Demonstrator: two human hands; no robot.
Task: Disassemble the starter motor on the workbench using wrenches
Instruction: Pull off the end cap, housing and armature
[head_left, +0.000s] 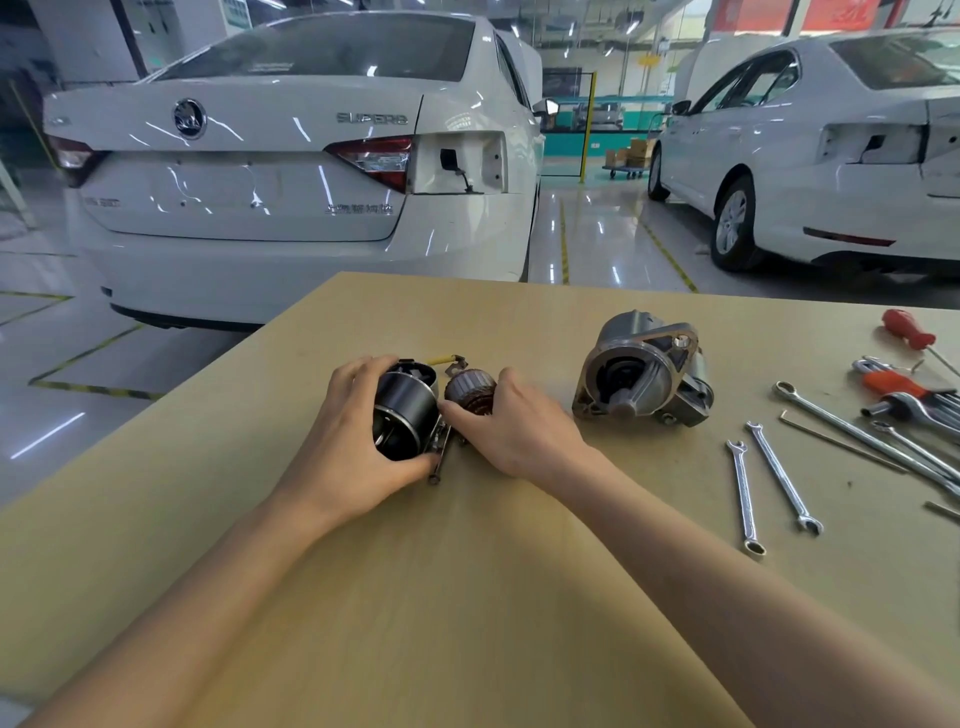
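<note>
The starter motor is already seen split into parts on the surface (519, 597). The black field housing (408, 415) is clasped by the left hand (353, 447), the fingers curled over its far side and the thumb pressed at its near edge, so that hand is clamped on it. Just beside it, at its 3 o'clock, the copper-wound armature (470, 397) is gripped under the fingertips of the right hand (519, 431); a yellow-sleeved lead (445, 358) lies at the armature's 11 o'clock. A small metal piece (440, 452) (possibly a bolt or bracket, too small to tell) is lodged between the two hands, at the housing's 5 o'clock.

The silver drive-end housing (644, 371) stands apart at 3 o'clock from the hands, untouched. Two combination wrenches (763, 488) are laid at its 5 o'clock, and further spanners (857, 431), a hex-key set with an orange holder (891, 384) and a red-handled screwdriver (906, 328) are spread towards the 3 o'clock edge.

The step in hand is judged to be the separating of armature from field housing, a stage well along in the task. The next move is thought to call for the two parts to be drawn apart and set down, after which the drive-end housing would need a wrench.
</note>
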